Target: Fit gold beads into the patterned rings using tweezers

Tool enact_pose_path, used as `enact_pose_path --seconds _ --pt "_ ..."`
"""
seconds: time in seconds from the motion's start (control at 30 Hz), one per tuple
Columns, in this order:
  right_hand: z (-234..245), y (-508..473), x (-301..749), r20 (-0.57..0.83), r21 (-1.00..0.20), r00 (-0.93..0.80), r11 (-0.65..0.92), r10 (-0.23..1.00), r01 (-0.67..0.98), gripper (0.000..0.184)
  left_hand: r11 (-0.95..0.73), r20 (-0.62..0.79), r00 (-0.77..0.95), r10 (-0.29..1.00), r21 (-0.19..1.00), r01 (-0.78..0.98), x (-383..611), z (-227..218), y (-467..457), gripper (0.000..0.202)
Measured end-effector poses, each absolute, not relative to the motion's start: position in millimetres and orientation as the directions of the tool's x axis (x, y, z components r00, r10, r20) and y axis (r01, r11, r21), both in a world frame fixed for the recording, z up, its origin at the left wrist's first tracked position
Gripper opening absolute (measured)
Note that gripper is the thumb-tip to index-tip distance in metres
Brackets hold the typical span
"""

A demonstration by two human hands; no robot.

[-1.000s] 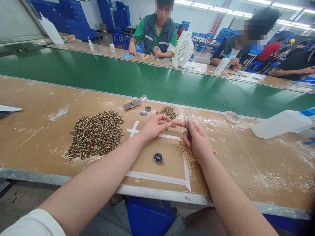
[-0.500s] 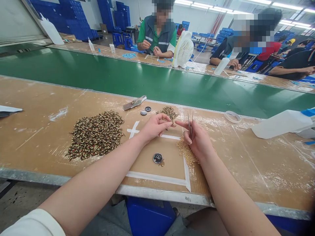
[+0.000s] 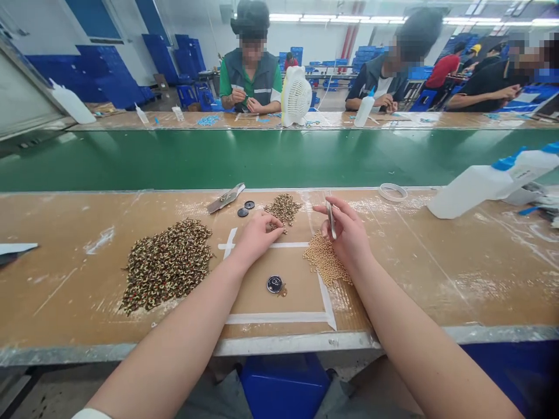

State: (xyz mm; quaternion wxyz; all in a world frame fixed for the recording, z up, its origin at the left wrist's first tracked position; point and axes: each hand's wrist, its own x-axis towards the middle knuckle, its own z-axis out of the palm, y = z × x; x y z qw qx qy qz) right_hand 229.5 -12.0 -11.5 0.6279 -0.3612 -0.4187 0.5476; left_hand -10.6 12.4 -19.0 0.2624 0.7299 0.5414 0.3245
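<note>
My left hand (image 3: pixel 255 235) rests on the brown worktop, its fingertips pinched at the near edge of a small heap of gold metal parts (image 3: pixel 283 207); what they grip is too small to name. My right hand (image 3: pixel 347 233) is raised a little above a pile of round beige beads (image 3: pixel 324 262) and holds metal tweezers (image 3: pixel 331 218) upright between thumb and fingers. A round black dish (image 3: pixel 274 284) lies inside the white tape square (image 3: pixel 279 318) below both hands. A big heap of dark, red and cream pieces (image 3: pixel 168 263) lies to the left.
Two black caps (image 3: pixel 246 208) and a metal clip (image 3: pixel 225 198) lie behind the left hand. A tape ring (image 3: pixel 392 191) and a white bottle (image 3: pixel 476 181) on its side are at the right. A green conveyor belt (image 3: pixel 262 157) runs behind; other people work beyond it near a white fan (image 3: pixel 296 95).
The head has tilted down and turned a little. My left hand moved forward onto the gold parts heap and my two hands came apart; my right still holds the tweezers.
</note>
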Motion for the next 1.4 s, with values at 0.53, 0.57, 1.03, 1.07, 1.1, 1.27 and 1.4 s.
enact_pose_path --seconds 0.53,0.57,1.03,1.07,1.1,1.27,1.4 --pt "-15.8 -10.5 234.8 0.298 -0.954 0.167 0.289 0.940 0.074 0.040 -0.216 0.142 0.163 0.976 0.654 0.725 -25.9 -24.0 18.8 0.030" --pt "-15.8 -10.9 236.4 0.318 -0.945 0.152 0.298 0.936 0.137 0.038 -0.216 0.165 0.142 0.976 0.660 0.719 -25.6 -23.1 18.1 0.030" --pt "-17.8 -21.6 239.0 0.269 -0.820 -0.103 0.283 0.958 0.498 0.020 -0.265 0.287 0.057 0.956 0.765 0.586 -5.6 -16.3 0.2 0.025" --pt "-17.8 -21.8 238.7 0.272 -0.812 -0.114 0.291 0.956 0.506 0.019 -0.270 0.284 0.070 0.956 0.765 0.585 -4.1 -15.7 -1.0 0.024" --pt "-17.7 -22.1 238.5 0.275 -0.803 -0.125 0.299 0.953 0.515 0.019 -0.276 0.283 0.081 0.956 0.765 0.582 -2.9 -15.0 -1.9 0.023" --pt "-18.6 -22.2 238.2 0.264 -0.779 -0.172 0.315 0.949 0.542 0.020 -0.286 0.280 0.102 0.955 0.763 0.579 0.5 -12.6 -2.8 0.021" --pt "-19.4 -22.7 237.1 0.265 -0.755 -0.199 0.331 0.944 0.566 0.018 -0.301 0.291 0.111 0.950 0.766 0.568 1.7 -12.7 -2.7 0.019"
